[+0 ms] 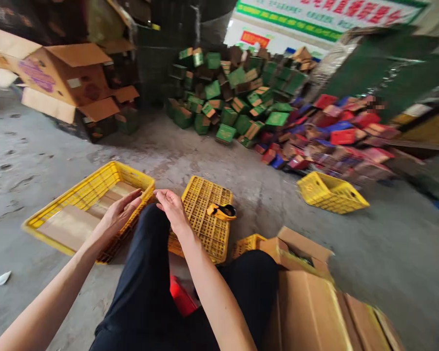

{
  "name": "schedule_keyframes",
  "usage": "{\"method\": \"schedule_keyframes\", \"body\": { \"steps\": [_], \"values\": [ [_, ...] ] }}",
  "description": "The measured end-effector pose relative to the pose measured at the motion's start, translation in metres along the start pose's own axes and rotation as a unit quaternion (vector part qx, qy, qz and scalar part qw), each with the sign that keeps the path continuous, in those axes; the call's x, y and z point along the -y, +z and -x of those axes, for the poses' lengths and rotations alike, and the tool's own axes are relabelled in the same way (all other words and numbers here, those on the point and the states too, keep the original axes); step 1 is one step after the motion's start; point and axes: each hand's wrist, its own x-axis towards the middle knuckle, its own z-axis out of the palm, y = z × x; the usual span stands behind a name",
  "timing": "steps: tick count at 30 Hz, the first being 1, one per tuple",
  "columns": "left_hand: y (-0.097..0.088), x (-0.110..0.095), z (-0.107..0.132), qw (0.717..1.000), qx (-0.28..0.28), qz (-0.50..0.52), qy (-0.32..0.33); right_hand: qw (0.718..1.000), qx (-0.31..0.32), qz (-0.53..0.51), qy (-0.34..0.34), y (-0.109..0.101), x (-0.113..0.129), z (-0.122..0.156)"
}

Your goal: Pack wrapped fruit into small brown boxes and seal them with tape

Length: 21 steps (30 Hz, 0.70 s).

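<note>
Head cam: left hand [120,210] open over the near yellow crate [58,207], right hand [172,207] loose, empty, beside an upturned crate [204,219].

Two bare hands [122,209] [173,207], four yellow crates [91,190], one tape dispenser [222,211], uncounted green boxes [228,95].

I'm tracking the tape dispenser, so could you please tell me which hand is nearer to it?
The right hand is nearer, just left of the tape dispenser on the overturned crate. The left hand is farther left, over the yellow crate.
</note>
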Motion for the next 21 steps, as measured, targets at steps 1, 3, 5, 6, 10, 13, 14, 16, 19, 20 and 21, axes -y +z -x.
{"method": "schedule_keyframes", "body": {
  "steps": [1, 3, 5, 6, 10, 13, 14, 16, 19, 20, 21],
  "values": [
    [0.016, -0.015, -0.002, 1.0, 0.022, 0.006, 0.017, 0.999, -0.017, 0.03, -0.012, -0.022, 0.009, 0.014],
    [0.05, -0.039, -0.003, 0.996, 0.079, 0.016, 0.042, 0.994, -0.061, 0.078, -0.039, -0.068, 0.022, 0.046],
    [0.089, -0.056, 0.0, 0.987, 0.151, 0.021, 0.054, 0.984, -0.12, 0.114, -0.064, -0.113, 0.028, 0.086],
    [0.109, -0.063, 0.004, 0.98, 0.188, 0.019, 0.058, 0.977, -0.154, 0.13, -0.068, -0.134, 0.03, 0.108],
    [0.19, -0.087, 0.032, 0.944, 0.316, 0.008, 0.094, 0.936, -0.307, 0.164, -0.06, -0.197, 0.036, 0.21],
    [0.243, -0.11, 0.056, 0.911, 0.392, -0.001, 0.133, 0.894, -0.414, 0.17, -0.04, -0.22, 0.041, 0.289],
    [0.259, -0.118, 0.063, 0.896, 0.42, -0.003, 0.145, 0.88, -0.439, 0.178, -0.032, -0.224, 0.042, 0.314],
    [0.29, -0.135, 0.076, 0.871, 0.461, -0.009, 0.167, 0.849, -0.493, 0.189, -0.01, -0.228, 0.043, 0.363],
    [0.333, -0.16, 0.09, 0.835, 0.519, -0.006, 0.185, 0.782, -0.589, 0.203, 0.019, -0.23, 0.036, 0.427],
    [0.348, -0.167, 0.094, 0.826, 0.531, 0.001, 0.191, 0.761, -0.616, 0.202, 0.038, -0.23, 0.031, 0.444],
    [0.362, -0.174, 0.098, 0.821, 0.538, 0.0, 0.19, 0.734, -0.645, 0.205, 0.05, -0.229, 0.025, 0.46]
  ]
}}
